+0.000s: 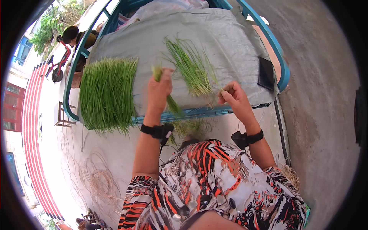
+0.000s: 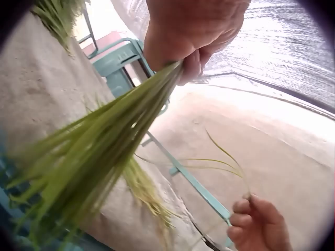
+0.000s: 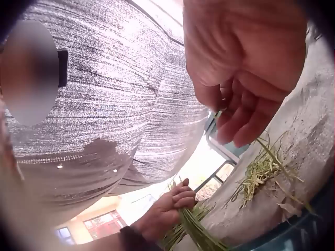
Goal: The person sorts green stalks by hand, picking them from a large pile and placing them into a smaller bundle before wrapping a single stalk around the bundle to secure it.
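My left hand (image 1: 159, 92) grips a bunch of long green stalks (image 2: 104, 141) near one end; the leafy ends fan out downward. Over the sheet's near right part, my right hand (image 1: 235, 99) pinches a few thin blades (image 2: 230, 164) between thumb and fingers, seen in the left wrist view. Between the hands and farther back lies a loose pile of green stalks (image 1: 188, 67) with paler ends toward me. A large, neat row of green stalks (image 1: 107, 94) covers the left side of the grey sheet (image 1: 149, 42).
A black phone (image 1: 265, 73) lies at the sheet's right edge. Teal rails (image 1: 281, 57) border the cart bed on both sides. Scattered greens (image 1: 195, 126) lie on the ground below the near edge. A stool (image 1: 63, 115) and a red bike (image 1: 61, 63) stand to the left.
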### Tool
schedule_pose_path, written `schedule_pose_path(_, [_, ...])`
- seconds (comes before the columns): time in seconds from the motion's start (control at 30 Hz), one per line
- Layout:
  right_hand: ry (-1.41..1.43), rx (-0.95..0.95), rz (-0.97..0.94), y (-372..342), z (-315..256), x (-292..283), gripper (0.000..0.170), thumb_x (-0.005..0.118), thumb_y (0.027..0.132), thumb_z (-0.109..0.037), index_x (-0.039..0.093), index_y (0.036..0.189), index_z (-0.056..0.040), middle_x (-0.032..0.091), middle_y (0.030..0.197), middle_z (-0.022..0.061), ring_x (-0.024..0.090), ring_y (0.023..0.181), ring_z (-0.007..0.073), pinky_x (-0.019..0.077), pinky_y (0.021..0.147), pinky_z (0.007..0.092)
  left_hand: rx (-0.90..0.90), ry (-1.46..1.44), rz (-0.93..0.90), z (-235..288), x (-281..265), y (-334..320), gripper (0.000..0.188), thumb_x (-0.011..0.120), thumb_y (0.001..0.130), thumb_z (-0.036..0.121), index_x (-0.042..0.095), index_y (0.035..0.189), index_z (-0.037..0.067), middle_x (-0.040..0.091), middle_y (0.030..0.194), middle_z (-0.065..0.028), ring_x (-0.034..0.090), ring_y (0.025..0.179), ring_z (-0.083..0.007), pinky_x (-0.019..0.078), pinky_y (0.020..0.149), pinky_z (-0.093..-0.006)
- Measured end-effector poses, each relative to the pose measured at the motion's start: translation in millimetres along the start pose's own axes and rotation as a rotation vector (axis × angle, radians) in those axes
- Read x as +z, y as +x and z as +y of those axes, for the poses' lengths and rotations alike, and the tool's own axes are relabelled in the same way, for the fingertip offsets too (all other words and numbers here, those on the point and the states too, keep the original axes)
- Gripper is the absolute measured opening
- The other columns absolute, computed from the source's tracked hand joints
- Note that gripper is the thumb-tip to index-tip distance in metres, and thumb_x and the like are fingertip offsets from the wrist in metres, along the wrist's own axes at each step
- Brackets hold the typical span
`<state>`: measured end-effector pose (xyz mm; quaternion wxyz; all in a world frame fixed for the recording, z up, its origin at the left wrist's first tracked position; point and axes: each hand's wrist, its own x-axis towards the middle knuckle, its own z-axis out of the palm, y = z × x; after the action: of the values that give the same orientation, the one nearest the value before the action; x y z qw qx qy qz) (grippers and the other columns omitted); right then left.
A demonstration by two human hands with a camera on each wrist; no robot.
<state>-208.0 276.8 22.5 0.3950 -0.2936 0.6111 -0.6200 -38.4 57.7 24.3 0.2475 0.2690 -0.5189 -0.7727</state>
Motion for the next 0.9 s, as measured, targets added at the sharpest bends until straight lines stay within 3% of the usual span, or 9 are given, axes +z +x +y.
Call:
schedule_pose_path(0.07, [-0.047, -0.026, -0.026, -1, -3, 5, 0.010, 0.055, 0.091, -0.010, 0.048, 0.095, -0.0031, 0.059, 0.084, 0.0040, 0.060, 0.077, 0.0094, 0.0492, 0.069, 0.0237, 0.285, 0.445, -0.040, 11, 44, -17, 0.016, 0.060, 0.090, 0.014, 0.061, 0.102, 0.003, 0.059, 0.083, -0.0027, 0.050, 0.058, -0.0120, 0.0415, 0.055, -0.0266])
schedule_pose_path(0.13, [-0.079, -0.038, -0.051, 0, -8, 9, 0.011, 0.055, 0.091, -0.009, 0.048, 0.096, -0.0024, 0.059, 0.084, 0.0035, 0.060, 0.077, 0.0088, 0.0485, 0.068, 0.0231, 0.562, 0.658, -0.162, 12, 66, -12, 0.021, 0.063, 0.084, 0.009, 0.062, 0.104, 0.005, 0.062, 0.088, -0.0055, 0.056, 0.066, -0.0204, 0.0448, 0.059, -0.0318])
schedule_pose_path(0.2, [-0.095, -0.076, -0.077, -2, -7, 14, 0.010, 0.055, 0.091, -0.008, 0.048, 0.097, -0.0022, 0.058, 0.083, 0.0029, 0.059, 0.077, 0.0083, 0.0478, 0.068, 0.0229, 0.660, 0.811, -0.256, 9, 70, -15, 0.025, 0.064, 0.079, 0.005, 0.062, 0.105, 0.006, 0.063, 0.091, -0.0084, 0.059, 0.073, -0.0280, 0.0466, 0.064, -0.0363])
schedule_pose_path(0.27, [-0.110, -0.090, -0.102, -4, -7, 17, 0.010, 0.055, 0.091, -0.007, 0.049, 0.097, -0.0022, 0.057, 0.083, 0.0024, 0.059, 0.076, 0.0080, 0.0473, 0.068, 0.0228, 0.551, 0.909, -0.320, 6, 69, -21, 0.027, 0.063, 0.076, 0.003, 0.062, 0.104, 0.006, 0.062, 0.092, -0.0116, 0.059, 0.080, -0.0350, 0.0470, 0.069, -0.0400])
schedule_pose_path(0.37, [-0.120, -0.052, -0.124, -7, -12, 17, 0.010, 0.055, 0.091, -0.006, 0.050, 0.098, -0.0024, 0.057, 0.083, 0.0022, 0.058, 0.076, 0.0077, 0.0470, 0.068, 0.0228, 0.425, 1.054, -0.432, 19, 65, -27, 0.018, 0.060, 0.077, 0.004, 0.060, 0.095, 0.004, 0.059, 0.093, -0.0153, 0.059, 0.083, -0.0356, 0.0477, 0.068, -0.0419])
schedule_pose_path(0.47, [-0.095, -0.019, -0.135, -9, -16, 17, 0.010, 0.055, 0.090, -0.005, 0.051, 0.099, -0.0021, 0.058, 0.084, 0.0022, 0.058, 0.076, 0.0078, 0.0473, 0.068, 0.0232, 0.420, 0.994, -0.402, 17, 63, -32, 0.015, 0.059, 0.078, 0.004, 0.058, 0.093, 0.003, 0.057, 0.089, -0.0161, 0.058, 0.082, -0.0363, 0.0463, 0.067, -0.0432])
schedule_pose_path(0.73, [-0.053, 0.125, -0.270, -22, -24, 2, 0.013, 0.055, 0.091, -0.005, 0.052, 0.103, -0.0008, 0.058, 0.086, 0.0043, 0.056, 0.077, 0.0100, 0.0468, 0.069, 0.0250, 0.392, 0.884, -0.115, 22, 45, -39, 0.015, 0.061, 0.079, 0.001, 0.061, 0.094, 0.001, 0.058, 0.083, -0.0135, 0.058, 0.073, -0.0298, 0.0444, 0.065, -0.0315])
schedule_pose_path(0.83, [-0.551, 0.086, -0.386, -16, -25, 3, 0.021, 0.058, 0.090, -0.010, 0.053, 0.107, 0.0003, 0.058, 0.083, 0.0038, 0.055, 0.071, 0.0088, 0.0461, 0.065, 0.0243, 0.381, 0.912, -0.112, 34, 48, -39, 0.015, 0.062, 0.078, 0.000, 0.062, 0.093, 0.001, 0.059, 0.084, -0.0131, 0.059, 0.074, -0.0296, 0.0455, 0.065, -0.0313])
schedule_pose_path(0.9, [-0.585, -0.028, -0.221, -14, -32, 14, 0.022, 0.060, 0.088, -0.015, 0.055, 0.104, -0.0009, 0.059, 0.080, 0.0077, 0.056, 0.066, 0.0131, 0.0451, 0.061, 0.0275, 0.418, 0.941, -0.127, 38, 51, -42, 0.018, 0.061, 0.076, -0.002, 0.062, 0.094, 0.002, 0.059, 0.085, -0.0128, 0.060, 0.076, -0.0300, 0.0469, 0.065, -0.0322])
